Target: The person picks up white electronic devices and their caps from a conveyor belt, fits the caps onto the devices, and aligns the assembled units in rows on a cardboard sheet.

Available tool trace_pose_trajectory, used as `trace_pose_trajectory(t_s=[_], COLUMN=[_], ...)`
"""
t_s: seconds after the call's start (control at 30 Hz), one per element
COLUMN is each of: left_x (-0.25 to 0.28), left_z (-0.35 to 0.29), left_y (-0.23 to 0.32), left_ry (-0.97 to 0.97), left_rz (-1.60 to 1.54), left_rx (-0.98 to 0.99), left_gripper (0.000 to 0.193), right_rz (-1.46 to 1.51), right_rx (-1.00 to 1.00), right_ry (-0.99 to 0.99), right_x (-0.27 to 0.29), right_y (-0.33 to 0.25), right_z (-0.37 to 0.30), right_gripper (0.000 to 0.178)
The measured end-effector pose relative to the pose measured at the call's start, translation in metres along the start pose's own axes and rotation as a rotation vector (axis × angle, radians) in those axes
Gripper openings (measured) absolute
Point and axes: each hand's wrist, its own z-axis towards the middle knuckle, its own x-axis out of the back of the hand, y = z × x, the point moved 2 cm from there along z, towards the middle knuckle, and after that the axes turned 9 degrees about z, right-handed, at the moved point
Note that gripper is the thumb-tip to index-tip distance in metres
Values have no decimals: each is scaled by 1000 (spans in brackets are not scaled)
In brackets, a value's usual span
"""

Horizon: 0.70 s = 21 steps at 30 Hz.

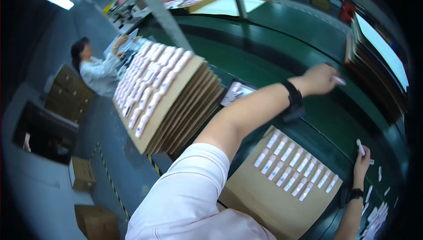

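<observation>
My left arm reaches across to the far right. My left hand [322, 79] is closed on a short pale pink stick [339, 81] above the green belt. Lower at the right, my right hand [361, 160] pinches a slim whitish stick [360, 146], which points up and away. A brown cardboard sheet [260, 202] lies in front of me between my arms. Two slanting rows of small pink-and-white sticks [288, 181] with coloured dots rest on it. Loose whitish sticks [376, 218] lie heaped near my right forearm, with several scattered beyond.
At left stands a tall stack of cardboard sheets [187, 116], topped with rows of pink sticks [152, 74]. Further sheets [374, 63] lean at the far right. The green conveyor belt [264, 50] runs behind. A person [99, 70] works at the left; cardboard boxes [81, 174] stand on the floor.
</observation>
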Motion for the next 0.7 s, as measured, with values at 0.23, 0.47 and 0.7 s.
trace_pose_trajectory(t_s=[0.23, 0.47, 0.7], left_x=[62, 81, 92], left_z=[-142, -251, -317], left_y=[94, 100, 108], left_ry=[71, -12, 58], left_rz=[-613, -998, -981], left_rx=[217, 559, 613], left_gripper=[19, 19, 22], right_rz=[40, 275, 236], right_rx=[10, -164, -317], right_ry=[7, 4, 129], right_x=[2, 22, 50], right_y=[15, -17, -185], right_z=[10, -5, -137], right_gripper=[25, 28, 27])
